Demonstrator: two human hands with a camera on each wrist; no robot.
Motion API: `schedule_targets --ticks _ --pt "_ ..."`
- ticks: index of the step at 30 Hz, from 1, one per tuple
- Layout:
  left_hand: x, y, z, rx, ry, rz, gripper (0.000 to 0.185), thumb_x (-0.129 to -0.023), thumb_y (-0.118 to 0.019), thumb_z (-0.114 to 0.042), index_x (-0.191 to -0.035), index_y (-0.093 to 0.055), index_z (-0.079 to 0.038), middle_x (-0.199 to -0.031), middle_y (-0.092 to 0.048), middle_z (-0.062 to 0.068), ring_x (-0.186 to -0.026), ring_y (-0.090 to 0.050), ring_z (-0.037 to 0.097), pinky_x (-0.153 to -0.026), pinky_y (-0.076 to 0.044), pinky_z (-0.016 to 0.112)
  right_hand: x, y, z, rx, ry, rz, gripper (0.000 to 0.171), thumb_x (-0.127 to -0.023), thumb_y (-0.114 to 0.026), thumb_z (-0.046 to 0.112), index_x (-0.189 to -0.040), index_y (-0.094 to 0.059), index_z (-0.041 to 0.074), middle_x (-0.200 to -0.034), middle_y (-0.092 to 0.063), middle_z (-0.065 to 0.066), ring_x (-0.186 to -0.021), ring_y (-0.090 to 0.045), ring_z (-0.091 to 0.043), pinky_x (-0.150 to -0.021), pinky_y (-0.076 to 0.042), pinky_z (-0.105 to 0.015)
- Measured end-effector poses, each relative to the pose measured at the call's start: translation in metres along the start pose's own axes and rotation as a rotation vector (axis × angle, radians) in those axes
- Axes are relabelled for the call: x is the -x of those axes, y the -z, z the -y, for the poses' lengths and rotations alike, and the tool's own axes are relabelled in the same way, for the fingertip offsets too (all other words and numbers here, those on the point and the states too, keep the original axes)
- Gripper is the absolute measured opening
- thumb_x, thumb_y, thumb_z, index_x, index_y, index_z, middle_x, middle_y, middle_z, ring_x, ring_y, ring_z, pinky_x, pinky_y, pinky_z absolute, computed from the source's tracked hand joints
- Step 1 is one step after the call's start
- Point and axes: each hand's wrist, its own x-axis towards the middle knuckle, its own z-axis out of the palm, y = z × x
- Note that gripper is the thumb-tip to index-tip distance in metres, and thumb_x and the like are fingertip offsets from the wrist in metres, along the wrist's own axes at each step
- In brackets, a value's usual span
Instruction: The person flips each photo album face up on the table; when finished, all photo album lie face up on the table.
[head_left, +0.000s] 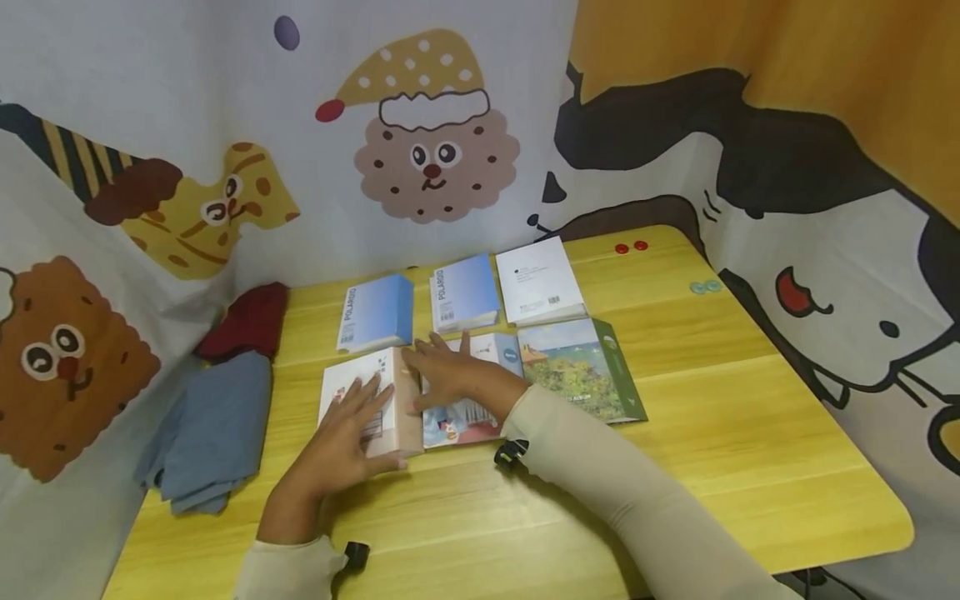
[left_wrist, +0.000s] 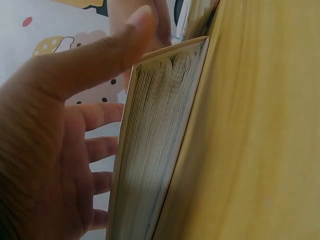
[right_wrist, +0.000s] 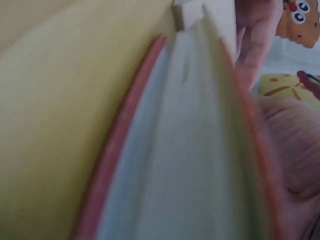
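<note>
Pressing flat, open hands on books at centre frame: our left hand (head_left: 348, 425) rests on a white book (head_left: 369, 402), our right hand (head_left: 442, 375) on the illustrated book (head_left: 480, 412) beside it, on the yellow surface (head_left: 712, 433).

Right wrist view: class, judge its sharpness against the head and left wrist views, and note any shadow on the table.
Right wrist view: badly blurred, the book's edge soft, too close. Left wrist view: page edges fairly clear, the left hand near and dim. Head view: sharp, evenly lit, soft shadows under the forearms on the yellow table, the edges bowed.
</note>
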Motion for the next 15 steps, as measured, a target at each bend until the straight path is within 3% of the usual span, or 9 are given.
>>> schedule_targets --ticks 7,15 --pt "-0.0025 -0.0030 0.0005 -0.032 0.000 0.010 0.111 -0.083 -0.093 -0.053 -0.170 -0.040 -0.010 -0.179 -0.029 0.023 -0.165 -0.020 0.057 -0.128 -0.016 0.082 -0.0017 0.0019 -0.0049 -0.043 0.028 -0.005 0.105 -0.095 -0.077 0.064 -0.176 -0.022 0.027 -0.184 -0.023 0.002 -0.173 -0.004 -0.037 -0.129 0.011 -0.080" --pt "-0.0042 -0.0066 0.0001 -0.048 -0.008 -0.014 0.104 -0.085 -0.093 -0.046 -0.167 -0.044 -0.006 -0.177 -0.032 0.026 -0.164 -0.022 0.058 -0.126 -0.018 0.085 -0.0063 -0.0008 -0.0076 -0.066 0.029 -0.021 0.105 -0.090 -0.083 0.063 -0.174 -0.030 0.029 -0.182 -0.029 0.004 -0.173 -0.009 -0.036 -0.129 0.012 -0.079"
